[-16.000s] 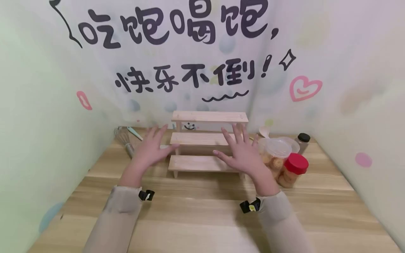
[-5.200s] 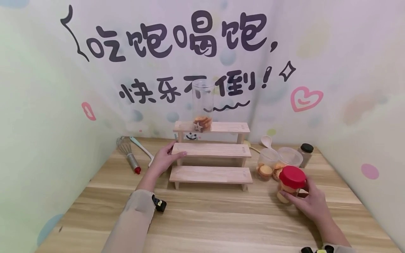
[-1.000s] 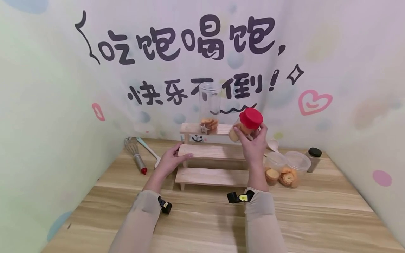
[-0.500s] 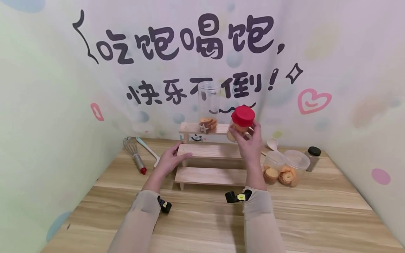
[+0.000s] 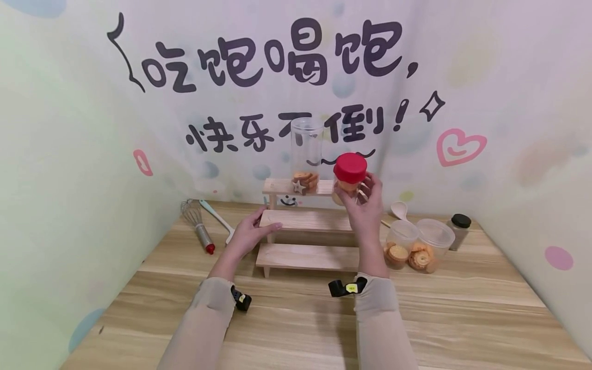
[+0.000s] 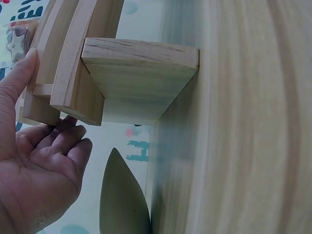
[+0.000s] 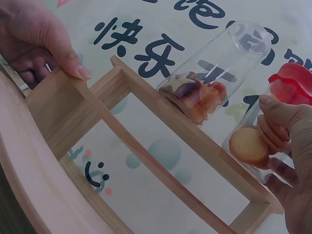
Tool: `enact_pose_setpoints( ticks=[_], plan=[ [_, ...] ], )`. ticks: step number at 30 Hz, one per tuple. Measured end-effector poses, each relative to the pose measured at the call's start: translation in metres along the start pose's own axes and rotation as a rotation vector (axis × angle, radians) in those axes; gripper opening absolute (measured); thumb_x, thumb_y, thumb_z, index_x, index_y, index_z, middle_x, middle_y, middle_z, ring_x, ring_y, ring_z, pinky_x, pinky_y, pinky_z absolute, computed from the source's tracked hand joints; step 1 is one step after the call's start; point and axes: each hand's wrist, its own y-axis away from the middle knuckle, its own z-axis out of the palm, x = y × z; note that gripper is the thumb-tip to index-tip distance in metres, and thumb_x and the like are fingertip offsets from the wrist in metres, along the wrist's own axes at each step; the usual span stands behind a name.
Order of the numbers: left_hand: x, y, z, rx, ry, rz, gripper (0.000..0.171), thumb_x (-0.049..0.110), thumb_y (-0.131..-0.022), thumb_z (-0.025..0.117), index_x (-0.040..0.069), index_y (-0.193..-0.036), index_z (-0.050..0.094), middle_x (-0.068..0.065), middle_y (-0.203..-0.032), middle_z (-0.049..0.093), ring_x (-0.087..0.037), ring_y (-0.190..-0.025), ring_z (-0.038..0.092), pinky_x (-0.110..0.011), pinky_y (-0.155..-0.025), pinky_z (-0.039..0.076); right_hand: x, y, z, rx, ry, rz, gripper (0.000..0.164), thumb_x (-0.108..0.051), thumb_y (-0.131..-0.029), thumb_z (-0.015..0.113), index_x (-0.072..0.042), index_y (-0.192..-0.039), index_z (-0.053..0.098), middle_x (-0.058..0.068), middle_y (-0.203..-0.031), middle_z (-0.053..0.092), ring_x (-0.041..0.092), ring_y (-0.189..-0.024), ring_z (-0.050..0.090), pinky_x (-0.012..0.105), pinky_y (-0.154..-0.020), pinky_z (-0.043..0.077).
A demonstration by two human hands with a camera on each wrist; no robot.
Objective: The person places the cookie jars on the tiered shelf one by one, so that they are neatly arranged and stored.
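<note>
My right hand (image 5: 368,210) grips a clear cookie jar with a red lid (image 5: 350,168), thumb on the near side and fingers behind it. The jar stands nearly upright at the right part of the top tier of a three-tier wooden display stand (image 5: 307,257); in the right wrist view its base is right at that board. Left of it on the same tier stands a tall clear canister (image 5: 307,149) with several cookies in the bottom. My left hand (image 5: 247,234) holds the left end of the middle tier, thumb on top, fingers curled underneath in the left wrist view.
On the table right of the stand are two clear tubs of cookies, one smaller (image 5: 401,239) and one wider (image 5: 432,241). Behind them are a pale spoon (image 5: 399,209) and a black-capped jar (image 5: 459,232). A whisk (image 5: 199,226) and a spatula (image 5: 216,216) lie at left.
The tall canister has appeared on the top tier. My right hand has lifted the red-lidded jar from the table to that tier, then shifted it left and straightened it. My left hand stays put lately.
</note>
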Motion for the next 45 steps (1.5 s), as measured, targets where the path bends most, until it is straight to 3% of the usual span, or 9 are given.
enact_pose_setpoints(
  ticks=[4, 17, 28, 39, 45],
  plan=[
    [0.0, -0.0004, 0.0003, -0.002, -0.002, 0.006, 0.098, 0.056, -0.082, 0.079, 0.022, -0.16, 0.03, -0.013, -0.159, 0.036, -0.028, -0.143, 0.04, -0.043, -0.112, 0.04, 0.0001, 0.0007, -0.0001, 0.015, -0.005, 0.02, 0.071, -0.034, -0.081, 0.087, -0.016, -0.138, 0.049, 0.005, -0.136, 0.058, 0.022, -0.123, 0.058, 0.043, -0.107, 0.047],
    [-0.0006, 0.0005, 0.0009, -0.002, 0.008, 0.014, 0.096, 0.053, -0.084, 0.079, 0.019, -0.16, 0.03, -0.012, -0.16, 0.034, -0.025, -0.144, 0.039, -0.04, -0.113, 0.039, 0.0036, 0.0002, 0.0003, 0.052, 0.127, -0.05, 0.067, -0.037, -0.085, 0.083, -0.017, -0.143, 0.055, 0.005, -0.133, 0.06, 0.023, -0.112, 0.059, 0.046, -0.094, 0.054],
    [-0.0008, -0.0011, 0.001, -0.001, 0.006, -0.006, 0.097, 0.054, -0.082, 0.079, 0.021, -0.16, 0.031, -0.013, -0.158, 0.037, -0.026, -0.142, 0.041, -0.042, -0.112, 0.04, 0.0049, -0.001, 0.0025, 0.052, 0.055, -0.066, 0.06, -0.024, -0.086, 0.083, -0.008, -0.136, 0.055, 0.009, -0.13, 0.062, 0.029, -0.115, 0.061, 0.049, -0.098, 0.052],
    [0.0007, 0.0, 0.0009, -0.003, 0.014, -0.008, 0.099, 0.055, -0.081, 0.08, 0.021, -0.16, 0.031, -0.012, -0.16, 0.036, -0.026, -0.143, 0.039, -0.043, -0.113, 0.039, 0.0061, 0.0009, 0.005, 0.03, 0.146, -0.067, 0.065, -0.025, -0.088, 0.08, -0.011, -0.145, 0.051, 0.012, -0.133, 0.054, 0.028, -0.12, 0.058, 0.047, -0.1, 0.052],
    [-0.0004, -0.0014, 0.0015, -0.005, 0.013, 0.003, 0.099, 0.055, -0.081, 0.08, 0.021, -0.16, 0.03, -0.013, -0.159, 0.036, -0.027, -0.143, 0.04, -0.043, -0.113, 0.039, 0.0072, 0.0009, 0.0067, 0.032, 0.126, -0.078, 0.066, -0.021, -0.088, 0.08, -0.009, -0.145, 0.05, 0.017, -0.132, 0.052, 0.031, -0.121, 0.057, 0.046, -0.101, 0.051]
  ],
)
